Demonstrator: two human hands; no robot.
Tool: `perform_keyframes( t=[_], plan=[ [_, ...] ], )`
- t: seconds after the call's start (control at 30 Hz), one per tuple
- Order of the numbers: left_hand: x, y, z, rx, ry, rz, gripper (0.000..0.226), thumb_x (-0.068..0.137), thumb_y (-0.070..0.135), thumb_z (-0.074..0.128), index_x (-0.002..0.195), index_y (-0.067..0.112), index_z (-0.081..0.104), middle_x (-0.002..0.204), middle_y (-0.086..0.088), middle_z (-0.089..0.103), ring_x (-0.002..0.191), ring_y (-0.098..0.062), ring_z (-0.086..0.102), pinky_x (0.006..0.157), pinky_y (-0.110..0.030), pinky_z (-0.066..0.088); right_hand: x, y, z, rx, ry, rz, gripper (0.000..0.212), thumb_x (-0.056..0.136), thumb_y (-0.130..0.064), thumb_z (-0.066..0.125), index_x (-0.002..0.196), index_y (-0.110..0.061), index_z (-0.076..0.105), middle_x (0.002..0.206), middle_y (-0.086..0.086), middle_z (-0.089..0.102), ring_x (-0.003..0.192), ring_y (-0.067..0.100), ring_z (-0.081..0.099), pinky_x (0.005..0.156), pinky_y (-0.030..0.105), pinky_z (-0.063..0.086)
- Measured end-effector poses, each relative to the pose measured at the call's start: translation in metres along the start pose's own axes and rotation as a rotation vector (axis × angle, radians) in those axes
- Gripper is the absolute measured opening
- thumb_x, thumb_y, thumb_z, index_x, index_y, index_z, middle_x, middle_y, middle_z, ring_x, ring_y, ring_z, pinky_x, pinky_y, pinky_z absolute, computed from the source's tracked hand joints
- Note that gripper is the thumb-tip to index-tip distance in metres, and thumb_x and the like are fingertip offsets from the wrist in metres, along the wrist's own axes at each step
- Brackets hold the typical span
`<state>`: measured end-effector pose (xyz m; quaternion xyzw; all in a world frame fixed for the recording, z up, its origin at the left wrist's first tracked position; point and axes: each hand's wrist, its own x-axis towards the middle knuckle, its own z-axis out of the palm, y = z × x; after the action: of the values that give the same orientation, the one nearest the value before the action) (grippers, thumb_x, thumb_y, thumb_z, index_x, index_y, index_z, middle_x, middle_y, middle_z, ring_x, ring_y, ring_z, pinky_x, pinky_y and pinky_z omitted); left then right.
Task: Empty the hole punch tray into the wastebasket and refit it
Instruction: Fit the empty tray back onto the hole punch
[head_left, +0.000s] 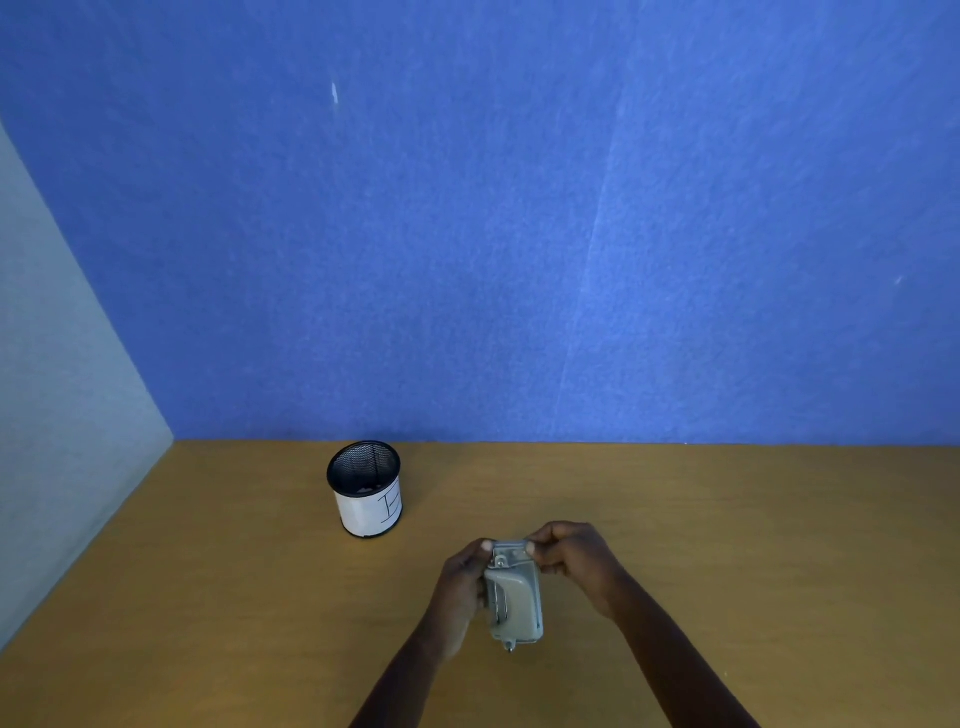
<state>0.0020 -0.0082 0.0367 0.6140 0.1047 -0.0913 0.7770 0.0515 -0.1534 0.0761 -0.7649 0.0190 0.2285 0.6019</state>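
From the head camera, the punch (514, 597) is held just above the surface (727, 545), between the two hands. Its long axis runs away from the person, and its far end points roughly toward the blue wall (467, 208).

The left hand (462, 582) wraps the punch's left flank, its fingers closed on the body. The right hand (571, 558) comes in from the other side, with its fingers (535, 548) pinched on the far end. Both thumbs meet on that end, so whatever gives way next should give way there.

I cannot tell whether the tray is on or off; nothing separate shows in either hand, and the underside is hidden. My guess is that the tray is either about to be pulled free or is being pressed back on.

The wastebasket (366, 488) stands upright beyond the punch and to its left, well apart from it and close to the wall. The left hand is the nearer one to it. It is a dark mesh cup with a white paper band round the outside. A few pale scraps seem to lie at the bottom, but they are too small to be sure of.
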Motion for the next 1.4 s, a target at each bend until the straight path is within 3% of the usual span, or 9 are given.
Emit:
perform_keyframes(
  t=[0.13, 0.23, 0.33, 0.7, 0.9, 1.0, 1.1, 1.3, 1.4],
  plan=[
    [0.002, 0.001, -0.002, -0.017, 0.017, -0.001, 0.031, 0.097, 0.018, 0.040, 0.077, 0.012, 0.063, 0.054, 0.008, 0.064, 0.048, -0.005, 0.057, 0.051, -0.020, 0.042, -0.003, 0.000, -0.002, 0.068, -0.057, -0.016, 0.009, 0.084, 0.001, 0.060, 0.082, 0.000, 0.068, 0.081, 0.010, 0.063, 0.078, 0.019, 0.059, 0.070, 0.024, 0.050],
    [0.003, 0.002, -0.003, 0.040, 0.019, 0.024, 0.031, 0.097, 0.016, 0.040, 0.077, 0.011, 0.062, 0.049, 0.009, 0.063, 0.046, -0.001, 0.056, 0.048, -0.016, 0.042, -0.003, 0.002, 0.001, 0.016, -0.048, -0.051, 0.023, 0.083, -0.001, 0.063, 0.101, 0.013, 0.066, 0.081, 0.010, 0.064, 0.076, 0.017, 0.060, 0.066, 0.019, 0.051],
    [0.002, 0.001, -0.002, 0.063, 0.028, 0.040, 0.031, 0.097, 0.014, 0.039, 0.076, 0.011, 0.062, 0.044, 0.011, 0.061, 0.042, 0.003, 0.053, 0.043, -0.011, 0.040, -0.002, 0.001, 0.007, -0.097, 0.058, -0.113, 0.023, 0.080, 0.001, 0.066, 0.099, 0.015, 0.067, 0.070, 0.006, 0.062, 0.064, 0.011, 0.056, 0.055, 0.013, 0.047],
    [0.002, 0.000, 0.002, -0.001, 0.075, -0.025, 0.032, 0.097, 0.021, 0.042, 0.076, 0.016, 0.066, 0.050, 0.009, 0.067, 0.045, -0.002, 0.059, 0.045, -0.014, 0.044, 0.002, 0.006, 0.019, -0.208, 0.233, -0.208, 0.014, 0.078, -0.001, 0.067, 0.087, 0.008, 0.073, 0.061, -0.007, 0.061, 0.052, -0.002, 0.054, 0.052, 0.005, 0.039],
    [-0.002, 0.004, 0.005, -0.110, 0.187, -0.053, 0.033, 0.096, 0.019, 0.041, 0.073, 0.013, 0.064, 0.048, 0.007, 0.067, 0.043, -0.003, 0.061, 0.040, -0.012, 0.045, -0.001, 0.008, 0.014, 0.005, 0.136, -0.025, 0.023, 0.086, 0.003, 0.058, 0.104, 0.016, 0.065, 0.084, 0.018, 0.060, 0.069, 0.021, 0.056, 0.065, 0.031, 0.049],
    [0.001, 0.009, 0.002, -0.295, 0.306, -0.075, 0.031, 0.096, 0.016, 0.039, 0.074, 0.010, 0.060, 0.061, -0.004, 0.065, 0.056, -0.019, 0.061, 0.042, -0.017, 0.049, -0.009, 0.022, 0.016, 0.063, 0.055, 0.118, 0.017, 0.084, 0.013, 0.052, 0.093, 0.012, 0.066, 0.071, 0.012, 0.058, 0.049, 0.013, 0.053, 0.052, 0.022, 0.043],
    [0.005, 0.012, -0.002, -0.333, 0.360, -0.108, 0.029, 0.096, 0.016, 0.039, 0.074, 0.010, 0.057, 0.071, -0.009, 0.056, 0.063, -0.022, 0.054, 0.047, -0.021, 0.047, -0.016, 0.032, 0.021, 0.155, -0.037, 0.207, 0.018, 0.086, 0.008, 0.053, 0.076, -0.003, 0.063, 0.072, 0.009, 0.061, 0.064, 0.018, 0.059, 0.062, 0.024, 0.048],
    [0.002, 0.008, 0.001, -0.349, 0.384, -0.135, 0.027, 0.096, 0.015, 0.040, 0.076, 0.009, 0.056, 0.074, -0.012, 0.055, 0.067, -0.024, 0.052, 0.059, -0.028, 0.041, -0.015, 0.028, 0.024, 0.142, 0.068, 0.256, 0.028, 0.082, 0.019, 0.046, 0.107, 0.023, 0.059, 0.071, 0.012, 0.059, 0.061, 0.022, 0.055, 0.058, 0.028, 0.048],
    [0.002, 0.009, 0.004, -0.345, 0.382, -0.133, 0.026, 0.095, 0.015, 0.041, 0.075, 0.009, 0.056, 0.073, -0.012, 0.055, 0.066, -0.023, 0.052, 0.060, -0.028, 0.041, -0.016, 0.026, 0.024, 0.168, 0.066, 0.313, 0.033, 0.082, 0.022, 0.040, 0.111, 0.024, 0.056, 0.068, 0.013, 0.057, 0.062, 0.022, 0.054, 0.057, 0.028, 0.046]
  ],
)
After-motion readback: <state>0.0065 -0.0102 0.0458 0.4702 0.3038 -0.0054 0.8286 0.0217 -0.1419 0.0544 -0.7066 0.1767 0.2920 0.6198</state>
